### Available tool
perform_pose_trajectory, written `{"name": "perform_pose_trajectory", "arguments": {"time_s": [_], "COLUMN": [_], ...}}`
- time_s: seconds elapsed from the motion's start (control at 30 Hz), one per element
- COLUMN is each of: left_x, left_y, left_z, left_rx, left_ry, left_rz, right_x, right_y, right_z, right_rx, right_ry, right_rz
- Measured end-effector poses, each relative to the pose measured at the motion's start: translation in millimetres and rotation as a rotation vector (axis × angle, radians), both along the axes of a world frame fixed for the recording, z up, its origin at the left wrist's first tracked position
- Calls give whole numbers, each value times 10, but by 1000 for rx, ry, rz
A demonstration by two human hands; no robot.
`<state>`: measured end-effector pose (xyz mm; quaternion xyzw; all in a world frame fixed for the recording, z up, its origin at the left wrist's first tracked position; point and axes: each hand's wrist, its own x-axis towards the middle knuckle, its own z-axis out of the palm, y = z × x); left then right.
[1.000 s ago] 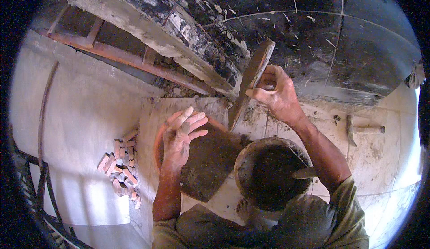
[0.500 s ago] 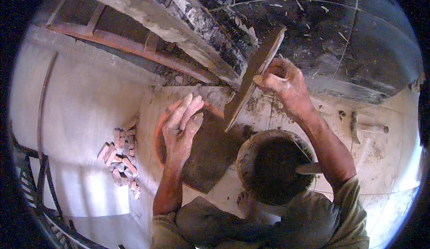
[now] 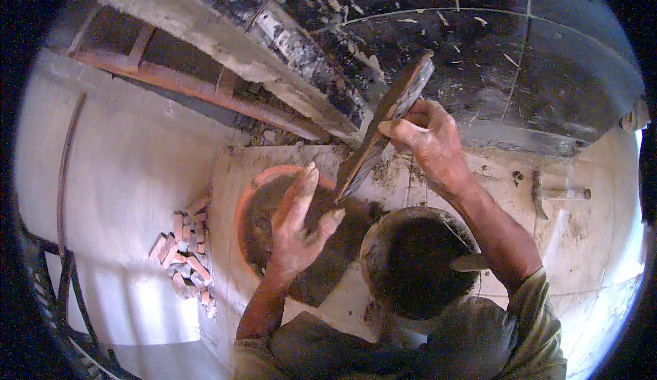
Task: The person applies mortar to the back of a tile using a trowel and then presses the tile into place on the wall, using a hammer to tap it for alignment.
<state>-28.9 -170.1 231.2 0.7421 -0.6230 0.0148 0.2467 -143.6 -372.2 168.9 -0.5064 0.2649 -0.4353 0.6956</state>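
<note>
My right hand point(image 3: 434, 140) pinches a long narrow slab point(image 3: 404, 91) by its edge, thumb on one side and fingers on the other. The slab is tilted, with a dark brown face and a rough grey, flaky side. Close to its lower end is my left hand point(image 3: 294, 233), open, thumb and fingers apart; whether a fingertip touches the slab I cannot tell. Beneath the left hand stands an orange basin point(image 3: 246, 209), its inside dark. A round bucket point(image 3: 373, 246) with dark contents is near my body, and a handle point(image 3: 470, 262) sticks out over its rim.
A hammer point(image 3: 561, 194) lies on the dirty pale floor at the right. Broken brick pieces point(image 3: 183, 260) are heaped at the left. Dark tiles point(image 3: 472, 51) cover the surface ahead, beside a rough mortar-smeared ledge point(image 3: 226, 51). Black metal railing point(image 3: 65, 305) stands at the lower left.
My left hand has come closer to the slab's lower end, and its thumb has spread from the fingers. The slab has turned in my right hand, showing more of its grey side.
</note>
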Motion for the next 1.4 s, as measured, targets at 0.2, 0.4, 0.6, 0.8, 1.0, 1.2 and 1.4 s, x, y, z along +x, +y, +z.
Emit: {"name": "perform_pose_trajectory", "arguments": {"time_s": [0.2, 0.4, 0.6, 0.8, 1.0, 1.2, 1.4], "left_x": [-37, -146, -155, -157, -95, -66, -216], "left_y": [-154, -289, -337, -323, -314, -463, -545], "left_z": [-158, -96, -106, -110, 231, 531, 698], "left_rx": [54, 152, 151, 73, -141, -229, -223], "left_ry": [-302, -395, -336, -243, 338, 69, -219], "left_rz": [-86, -69, -36, -9, 122, 81, -8], "right_x": [-9, 16, 20, 47, 64, 39, 25], "right_y": [-12, -24, 113, 168, 244, 307, 337], "right_z": [0, -60, 62, 65, 57, 82, 130], "right_rx": [17, -35, -278, -524, -851, -951, -1258], "right_ry": [146, 139, 340, 328, 332, 435, 414], "right_rz": [105, 26, -97, -218, -330, -160, -431]}}
